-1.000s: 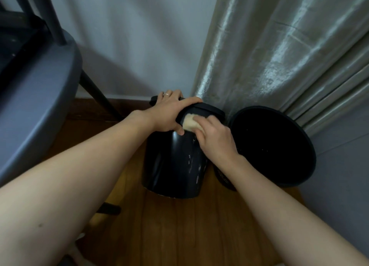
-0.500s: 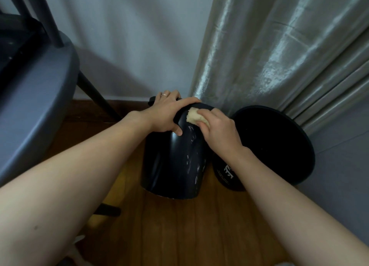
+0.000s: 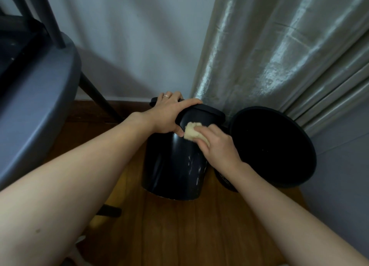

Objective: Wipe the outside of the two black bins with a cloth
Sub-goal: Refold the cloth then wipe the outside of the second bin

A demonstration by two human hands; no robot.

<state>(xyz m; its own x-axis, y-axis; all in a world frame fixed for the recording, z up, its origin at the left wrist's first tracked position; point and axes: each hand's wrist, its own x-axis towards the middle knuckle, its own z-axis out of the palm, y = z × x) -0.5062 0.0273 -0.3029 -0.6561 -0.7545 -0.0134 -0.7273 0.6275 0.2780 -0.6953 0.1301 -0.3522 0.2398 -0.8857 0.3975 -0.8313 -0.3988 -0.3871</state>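
I have the left hand curled over the rim of the nearer black bin, thumb down its outer wall, steadying it on the wooden floor. The right hand bunches a pale cloth under its curled fingers and presses it against the upper part of that bin's outer wall, just below the rim and touching the left thumb. I judge the task to be partway through the first bin: the cloth is high on the wall, and pale smears show lower down on the side facing me (dirt or scuffs, I cannot tell which), so that stretch looks unwiped. The second black bin sits just beside the first, against the curtain, with neither hand on it; I take it as left to do.
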